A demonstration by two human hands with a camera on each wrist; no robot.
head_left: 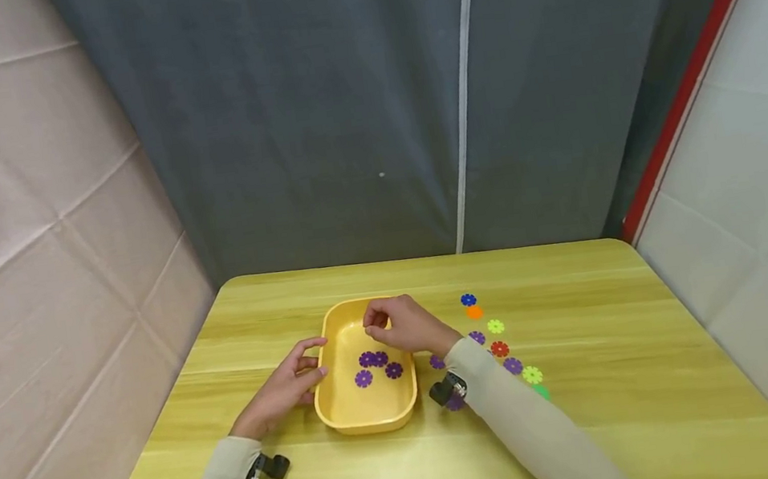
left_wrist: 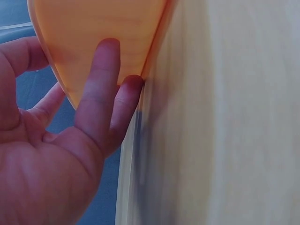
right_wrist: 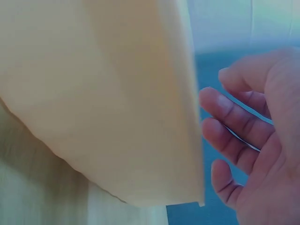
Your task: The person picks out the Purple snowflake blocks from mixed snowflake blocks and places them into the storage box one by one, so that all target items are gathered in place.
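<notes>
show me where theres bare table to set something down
Bare wood lies along the table's far edge behind the yellow tray, and over the right part beyond the scattered flower discs. It is crowded around the tray, with the left hand and right hand there.

Left hand (head_left: 285,388): palm low, fingers (left_wrist: 99,89) straight and relaxed, forearm angled in from lower left. Right hand (head_left: 406,325): raised, wrist bent, fingers (right_wrist: 234,117) loosely curled, nothing visibly held. Both forearms in pale sleeves, wrist-mounted cameras on each.
</notes>
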